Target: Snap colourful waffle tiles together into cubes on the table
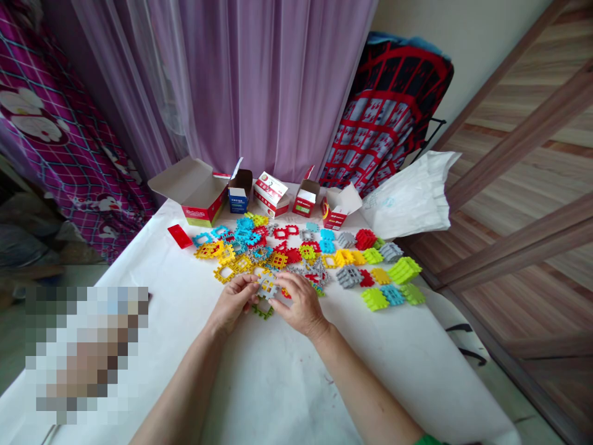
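Observation:
Between both hands is a grey square interlocking toy tile (pixel 267 288) with notched edges and a windowed middle. My left hand (pixel 237 295) pinches its left side, while the fingers of my right hand (pixel 300 303) close on its right side. Just below the hands lies a green notched frame (pixel 263 310). Behind them spreads a loose pile of toy tiles in yellow (pixel 227 272), blue (pixel 245 230), red (pixel 293 255) and grey (pixel 311 272). To the right, tiles sit in small stacks by colour, among them a lime green stack (pixel 404 270) and a grey stack (pixel 349 276).
Several open cardboard boxes, including a large red one (pixel 201 201) and a blue one (pixel 239 196), line the back of the white table (pixel 278 377). A white bag (pixel 410 198) stands at back right. A red rectangular piece (pixel 180 236) lies left. A pixelated patch covers the left edge.

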The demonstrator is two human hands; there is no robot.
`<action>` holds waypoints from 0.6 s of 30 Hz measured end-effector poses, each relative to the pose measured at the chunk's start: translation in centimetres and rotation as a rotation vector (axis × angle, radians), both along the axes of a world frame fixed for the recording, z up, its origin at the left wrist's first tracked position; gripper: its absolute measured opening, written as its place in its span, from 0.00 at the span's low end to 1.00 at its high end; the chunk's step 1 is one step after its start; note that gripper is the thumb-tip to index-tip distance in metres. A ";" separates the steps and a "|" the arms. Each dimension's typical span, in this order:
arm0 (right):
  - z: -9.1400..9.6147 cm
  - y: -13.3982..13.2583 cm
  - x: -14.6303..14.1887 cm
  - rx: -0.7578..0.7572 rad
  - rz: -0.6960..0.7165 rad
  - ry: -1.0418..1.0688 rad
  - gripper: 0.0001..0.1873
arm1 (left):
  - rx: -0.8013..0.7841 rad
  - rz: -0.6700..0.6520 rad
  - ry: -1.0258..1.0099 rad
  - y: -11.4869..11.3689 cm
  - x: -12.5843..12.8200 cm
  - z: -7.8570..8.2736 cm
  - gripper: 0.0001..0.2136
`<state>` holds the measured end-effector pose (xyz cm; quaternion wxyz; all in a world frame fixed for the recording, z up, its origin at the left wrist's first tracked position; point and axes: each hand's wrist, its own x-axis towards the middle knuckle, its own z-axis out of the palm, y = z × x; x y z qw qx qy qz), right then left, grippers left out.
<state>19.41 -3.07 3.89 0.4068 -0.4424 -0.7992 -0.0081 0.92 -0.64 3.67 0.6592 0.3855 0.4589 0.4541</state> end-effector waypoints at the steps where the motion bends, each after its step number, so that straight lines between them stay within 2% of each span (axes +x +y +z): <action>1: -0.1 -0.1 -0.1 0.002 -0.013 0.008 0.15 | 0.000 -0.004 0.003 0.0 0.0 0.0 0.26; 4: -0.4 -0.3 0.3 0.023 -0.075 0.050 0.16 | 0.002 0.002 0.006 0.0 0.1 -0.1 0.29; 6: -0.7 -0.4 1.4 0.057 -0.169 0.101 0.17 | 0.007 0.033 0.013 0.0 0.1 -0.2 0.31; 8: -1.0 -0.5 3.6 0.102 -0.332 0.168 0.17 | 0.017 0.067 0.020 0.0 0.0 -0.3 0.32; 12: -1.6 -1.0 9.9 0.159 -0.690 0.255 0.20 | 0.036 0.081 0.048 0.1 0.1 -0.3 0.33; 15: -1.8 -1.5 13.8 0.168 -0.822 0.250 0.22 | 0.043 0.066 0.102 0.0 0.4 0.0 0.34; 18: -1.9 -1.5 15.5 0.159 -0.879 0.214 0.23 | 0.046 0.057 0.119 -0.1 0.5 0.2 0.34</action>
